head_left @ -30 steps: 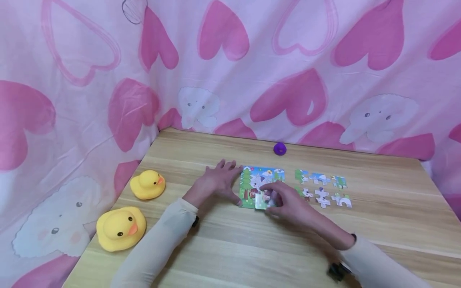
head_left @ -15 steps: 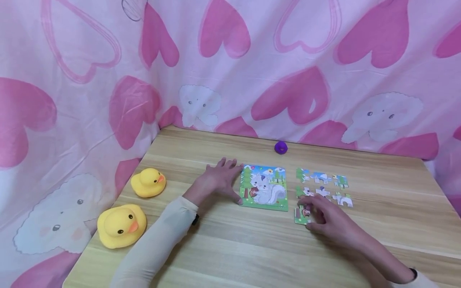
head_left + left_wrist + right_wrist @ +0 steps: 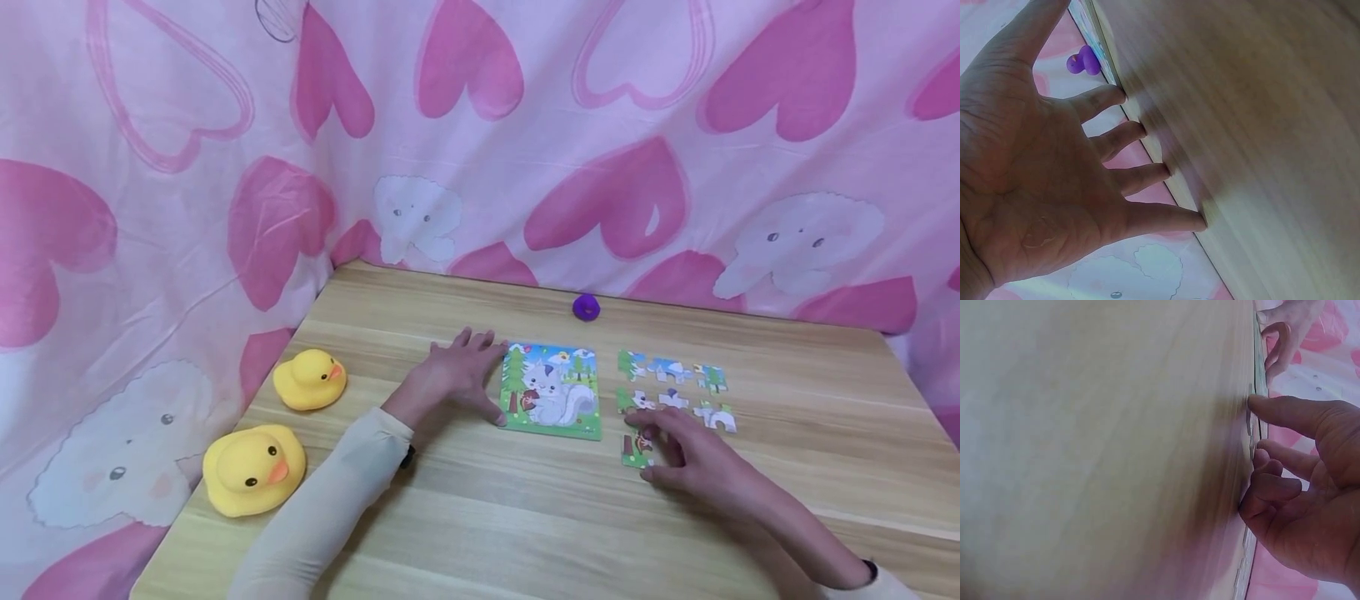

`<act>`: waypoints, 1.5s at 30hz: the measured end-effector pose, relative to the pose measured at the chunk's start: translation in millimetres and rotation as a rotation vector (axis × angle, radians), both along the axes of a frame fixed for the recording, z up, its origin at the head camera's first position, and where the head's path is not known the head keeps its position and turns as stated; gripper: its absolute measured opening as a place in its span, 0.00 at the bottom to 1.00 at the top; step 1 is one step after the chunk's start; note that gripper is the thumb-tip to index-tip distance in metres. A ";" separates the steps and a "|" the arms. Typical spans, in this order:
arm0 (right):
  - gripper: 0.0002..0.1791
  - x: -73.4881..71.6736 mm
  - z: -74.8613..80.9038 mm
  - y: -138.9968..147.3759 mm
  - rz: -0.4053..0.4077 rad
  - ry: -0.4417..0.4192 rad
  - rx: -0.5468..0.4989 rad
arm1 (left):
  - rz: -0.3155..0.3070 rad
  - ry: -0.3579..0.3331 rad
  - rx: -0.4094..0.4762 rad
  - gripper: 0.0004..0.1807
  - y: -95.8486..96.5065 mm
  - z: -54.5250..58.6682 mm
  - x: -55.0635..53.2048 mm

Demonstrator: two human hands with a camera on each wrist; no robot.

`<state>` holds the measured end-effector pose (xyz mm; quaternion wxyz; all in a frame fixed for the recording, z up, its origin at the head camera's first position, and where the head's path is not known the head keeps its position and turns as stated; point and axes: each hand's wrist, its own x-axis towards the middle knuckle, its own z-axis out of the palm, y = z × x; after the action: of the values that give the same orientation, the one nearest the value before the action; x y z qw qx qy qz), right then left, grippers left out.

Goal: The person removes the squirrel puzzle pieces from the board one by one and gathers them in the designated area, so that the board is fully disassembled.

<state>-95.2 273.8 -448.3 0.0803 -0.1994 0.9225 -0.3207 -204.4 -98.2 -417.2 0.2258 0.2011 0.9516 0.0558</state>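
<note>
Pink cloth (image 3: 465, 67) printed with hearts stands behind and to the left of a wood-grain desk (image 3: 465, 525). Near the middle lies a flat squirrel picture (image 3: 551, 392). The left hand (image 3: 461, 371) holds nothing: its fingers are spread, with the thumb at the picture's left edge.

To the right of the picture, six puzzle pieces (image 3: 672, 400) make two rows of three. On their near side, below the left column, a corner piece (image 3: 632, 454) lies at the right hand (image 3: 690, 458), whose thumb and forefinger are bent round it in a narrow pinch. The step looks like starting a third row with this piece. The next move seems to call for squaring it under the column, then lifting the fingers straight up, since the forefinger is just beside the piece above and could nudge it.

Room for moving is widest on the near side and right of the corner piece. The purple duck (image 3: 587, 307) near the far edge and the two yellow ducks (image 3: 255, 475) at the left edge are well out of the way.
</note>
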 end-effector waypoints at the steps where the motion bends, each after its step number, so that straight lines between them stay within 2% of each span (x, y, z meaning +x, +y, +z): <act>1: 0.36 -0.6 0.7 -1.4 -0.004 0.002 0.003 | 0.000 -0.002 -0.004 0.71 -0.3 0.1 -0.1; 6: 0.32 -9.1 7.4 -16.6 -0.022 0.009 0.022 | 0.003 -0.004 -0.001 0.71 -1.1 1.7 -1.0; 9: 0.31 -16.9 10.5 -30.3 -0.018 -0.022 0.018 | 0.005 -0.008 0.006 0.71 -0.9 2.6 -0.8; 14: 0.28 -29.3 9.6 -55.1 0.015 -0.089 -0.011 | 0.010 -0.018 0.019 0.71 0.4 2.6 1.4; 18: 0.27 -39.7 9.3 -74.0 0.038 -0.096 -0.004 | 0.007 -0.016 0.021 0.71 -0.3 2.7 1.5; 23: 0.30 -45.8 8.0 -90.7 0.069 -0.084 0.033 | 0.005 -0.011 0.025 0.70 0.3 1.7 2.0; 27: 0.30 -48.9 5.3 -96.6 0.091 -0.069 0.064 | 0.005 -0.013 0.025 0.71 -0.2 1.5 2.0; 37: 0.33 -49.0 5.2 -102.4 0.080 -0.092 0.083 | 0.022 -0.018 0.018 0.71 -0.9 1.1 2.1; 45: 0.30 -45.7 5.6 -102.0 0.092 -0.083 0.098 | 0.007 -0.012 0.018 0.70 -0.5 1.0 1.3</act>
<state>-141.0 171.8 -442.7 0.1429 -0.2241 0.9227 -0.2793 -203.1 -98.7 -416.2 0.2296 0.1995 0.9503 0.0666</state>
